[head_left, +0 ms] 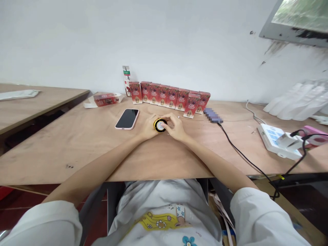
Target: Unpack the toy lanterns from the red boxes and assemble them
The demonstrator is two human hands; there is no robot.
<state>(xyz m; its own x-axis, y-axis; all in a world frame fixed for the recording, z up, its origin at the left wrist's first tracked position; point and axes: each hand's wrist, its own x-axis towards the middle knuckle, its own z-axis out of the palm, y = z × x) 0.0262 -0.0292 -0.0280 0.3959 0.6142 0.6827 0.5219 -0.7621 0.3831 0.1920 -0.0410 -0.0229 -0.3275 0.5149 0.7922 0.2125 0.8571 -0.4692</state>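
Observation:
Between my hands, above the middle of the table (159, 157), is a small round object (160, 125) with a gold-yellow rim, a black ring and a pale disc in its centre. My left hand (149, 127) is closed around its left side. From the right, my right hand (176, 127) curls over it, the thumb on the pale disc and the index finger bent at the far rim. What the object is underneath is hidden by my fingers. A phone (127, 119) with a pink edge lies to the left of my left hand.
Several red printed boxes (163, 95) stand in a row by the wall, beside a clear bottle (126, 80). An opened red carton (106, 99) lies at left. On the right are a blurred-out purple device (212, 115) on a black cable (239, 153) and a white power strip (278, 141).

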